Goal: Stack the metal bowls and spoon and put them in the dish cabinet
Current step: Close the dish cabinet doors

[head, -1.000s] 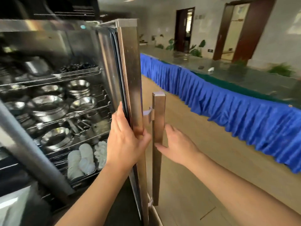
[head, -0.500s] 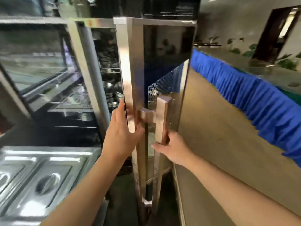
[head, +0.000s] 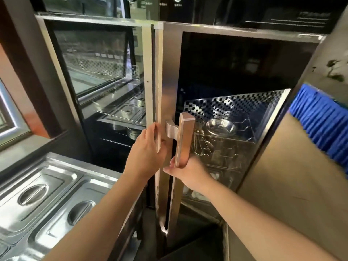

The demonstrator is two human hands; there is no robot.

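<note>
The dish cabinet's right door (head: 170, 76) with its dark glass pane stands almost flush with the cabinet front. My left hand (head: 146, 153) grips the door's left edge, fingers curled round it. My right hand (head: 188, 171) holds the lower part of the tall copper-coloured bar handle (head: 185, 140). Through the glass I see metal bowls (head: 221, 127) on wire racks (head: 244, 140) inside the cabinet. A spoon cannot be made out for certain.
The cabinet's left glass door (head: 98, 72) is beside it. Steel food-pan lids (head: 43, 193) lie on a counter at the lower left. A blue pleated table skirt (head: 322, 121) shows at the right, past the cabinet's steel side (head: 293, 157).
The door has swung from wide open to nearly flush with the cabinet. Both hands stayed on it, left on the edge, right on the handle. My view turned left toward the cabinet front.
</note>
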